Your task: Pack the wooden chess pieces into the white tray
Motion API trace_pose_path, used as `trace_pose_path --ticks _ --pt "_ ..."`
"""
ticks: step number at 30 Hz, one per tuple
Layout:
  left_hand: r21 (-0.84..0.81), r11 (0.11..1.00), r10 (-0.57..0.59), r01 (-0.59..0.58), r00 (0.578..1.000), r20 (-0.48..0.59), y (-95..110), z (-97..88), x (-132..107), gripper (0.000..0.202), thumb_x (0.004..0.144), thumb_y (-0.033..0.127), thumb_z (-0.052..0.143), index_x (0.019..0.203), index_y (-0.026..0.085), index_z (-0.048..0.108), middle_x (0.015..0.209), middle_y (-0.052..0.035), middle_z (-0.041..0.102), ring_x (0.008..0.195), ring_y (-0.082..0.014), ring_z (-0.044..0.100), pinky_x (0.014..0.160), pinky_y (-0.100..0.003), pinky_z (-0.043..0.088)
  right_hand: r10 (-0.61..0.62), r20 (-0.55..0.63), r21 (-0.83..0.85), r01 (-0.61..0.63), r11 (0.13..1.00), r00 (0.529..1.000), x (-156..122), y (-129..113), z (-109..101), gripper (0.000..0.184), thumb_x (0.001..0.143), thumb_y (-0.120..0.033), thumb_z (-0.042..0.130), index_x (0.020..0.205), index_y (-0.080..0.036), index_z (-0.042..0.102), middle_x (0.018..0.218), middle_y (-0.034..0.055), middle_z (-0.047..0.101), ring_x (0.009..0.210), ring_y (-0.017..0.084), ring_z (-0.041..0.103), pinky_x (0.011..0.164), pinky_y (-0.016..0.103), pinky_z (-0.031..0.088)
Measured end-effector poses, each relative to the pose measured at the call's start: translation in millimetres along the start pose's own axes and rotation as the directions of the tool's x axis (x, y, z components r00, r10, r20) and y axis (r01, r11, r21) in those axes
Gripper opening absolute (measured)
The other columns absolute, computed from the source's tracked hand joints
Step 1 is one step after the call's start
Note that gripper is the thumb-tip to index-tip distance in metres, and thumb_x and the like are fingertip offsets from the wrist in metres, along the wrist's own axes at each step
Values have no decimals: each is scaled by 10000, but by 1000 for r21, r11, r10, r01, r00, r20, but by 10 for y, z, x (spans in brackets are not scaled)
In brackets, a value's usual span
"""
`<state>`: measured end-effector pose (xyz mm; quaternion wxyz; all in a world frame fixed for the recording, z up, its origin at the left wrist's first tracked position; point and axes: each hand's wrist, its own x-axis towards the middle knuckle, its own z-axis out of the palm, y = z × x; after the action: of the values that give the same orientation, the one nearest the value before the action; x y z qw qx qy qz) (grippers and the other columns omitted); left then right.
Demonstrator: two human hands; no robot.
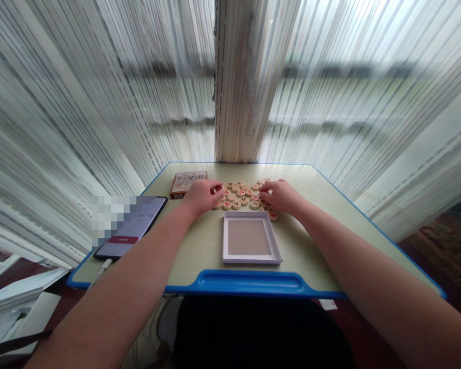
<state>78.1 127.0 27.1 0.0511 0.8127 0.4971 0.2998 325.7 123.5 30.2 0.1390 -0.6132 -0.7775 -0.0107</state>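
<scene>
Several round wooden chess pieces (243, 195) with red and black characters lie in a loose cluster on the far middle of the pale table (200, 246). My left hand (201, 196) rests on the cluster's left edge, fingers curled over some pieces. At the cluster's right edge, my right hand (282, 196) has its fingers bent and pinched on a piece. An open white box tray (250, 239), shallow and with nothing inside, sits just in front of the pieces, between my forearms.
A box lid with printed characters (188, 183) lies at the far left. A phone (132, 225) with a lit screen lies at the left edge, its cable hanging off. The table has a blue rim (253, 283). Sheer striped curtains hang behind.
</scene>
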Motion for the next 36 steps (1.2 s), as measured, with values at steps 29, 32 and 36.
trace_pose_path --ticks 29,32,36 --pt "-19 997 68 -69 997 -30 68 -14 -38 276 770 397 526 852 164 648 761 -43 694 677 -165 624 653 -276 454 -379 124 507 270 818 917 -370 -558 -204 112 689 -281 690 757 -192 688 701 -10 663 628 103 545 591 217 383" --pt "-39 996 73 -76 994 -81 49 -15 -28 262 782 381 507 819 162 648 736 -39 691 650 -153 619 637 -265 451 -385 79 428 318 846 920 -394 -614 -135 93 718 -265 678 783 -199 692 740 -2 679 679 122 570 638 231 396" --pt "-50 998 39 -48 985 -170 20 -20 -8 277 802 369 477 820 156 652 720 -41 692 664 -157 627 646 -261 453 -466 29 363 425 829 884 -379 -596 -86 143 765 -296 645 844 -189 698 827 41 669 782 155 579 690 253 412"
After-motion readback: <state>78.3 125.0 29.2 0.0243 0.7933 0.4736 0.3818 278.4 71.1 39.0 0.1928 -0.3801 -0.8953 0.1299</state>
